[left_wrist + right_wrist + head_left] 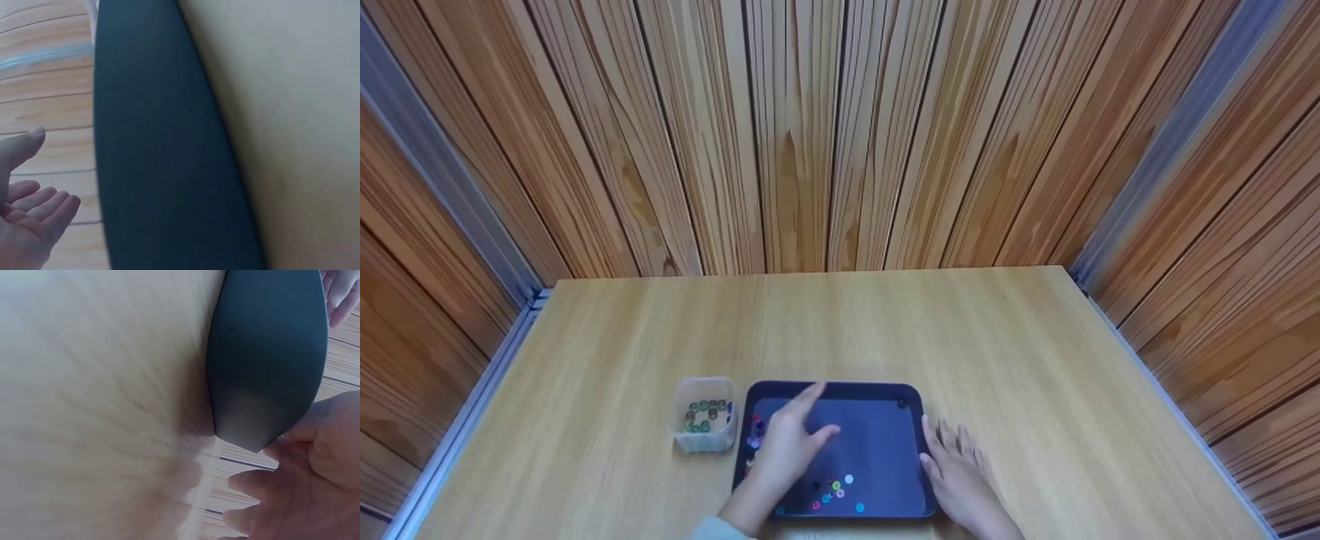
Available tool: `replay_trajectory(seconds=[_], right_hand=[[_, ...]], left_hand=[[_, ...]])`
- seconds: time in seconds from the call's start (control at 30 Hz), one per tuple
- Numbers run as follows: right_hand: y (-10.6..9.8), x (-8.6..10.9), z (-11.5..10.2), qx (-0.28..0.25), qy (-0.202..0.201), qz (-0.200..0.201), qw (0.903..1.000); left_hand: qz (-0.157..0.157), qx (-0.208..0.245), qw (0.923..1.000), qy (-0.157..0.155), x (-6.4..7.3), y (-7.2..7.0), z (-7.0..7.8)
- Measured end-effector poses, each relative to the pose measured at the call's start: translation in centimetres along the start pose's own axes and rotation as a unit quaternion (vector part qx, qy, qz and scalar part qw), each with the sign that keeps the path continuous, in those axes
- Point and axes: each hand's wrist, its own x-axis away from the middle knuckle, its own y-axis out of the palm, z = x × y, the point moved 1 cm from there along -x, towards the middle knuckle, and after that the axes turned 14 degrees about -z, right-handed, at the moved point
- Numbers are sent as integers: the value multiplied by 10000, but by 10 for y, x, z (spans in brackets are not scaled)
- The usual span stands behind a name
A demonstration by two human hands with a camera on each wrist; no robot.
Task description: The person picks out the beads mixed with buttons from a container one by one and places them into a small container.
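Observation:
A dark blue rectangular tray [877, 442] lies near the table's front edge; its outer side [163, 135] fills much of the left wrist view. Small coloured round pieces [841, 493] are scattered at the tray's near side, with others [755, 435] along its left side. Their exact kind is too small to tell. My left hand [784, 450] is over the tray's left half, fingers extended and thumb apart, holding nothing visible. Against the tray's right side rests my right hand [964, 476], its fingers spread and its thumb at the rim.
Left of the tray stands a translucent square container [703, 444] with several green and brown glassy pieces [713, 405] inside. One small dark piece [901, 403] sits in the tray's far right corner. Wood-panelled walls [795, 150] enclose the table [960, 330].

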Motion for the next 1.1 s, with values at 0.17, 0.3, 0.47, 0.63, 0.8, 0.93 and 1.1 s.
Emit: replay_trajectory(seconds=[0.17, 0.3, 0.47, 0.63, 0.8, 0.93, 1.1], right_hand=[[0, -1, 0, -67, 53, -58, 9999], [0, -1, 0, -73, 94, -106, 9999], [-1, -2, -1, -8, 148, -180, 9997], [-2, -1, -1, -31, 201, -212, 9996], [-4, -1, 0, -110, 121, -171, 9997], [-4, -1, 1, -97, 90, -70, 9999], [-1, 0, 1, -17, 22, 53, 10000]], left_hand=[[-240, 425, 9987, -128, -14, 17, 5], [-306, 796, 9962, -202, -23, 29, 10], [-409, 1094, 9929, -237, -36, 41, 19], [-541, 1292, 9892, -426, -48, 53, 23], [-423, 1263, 9903, -391, -60, 64, 26], [-410, 1430, 9882, -362, -68, 72, 28], [-202, 1776, 9833, -340, -73, 81, 29]])
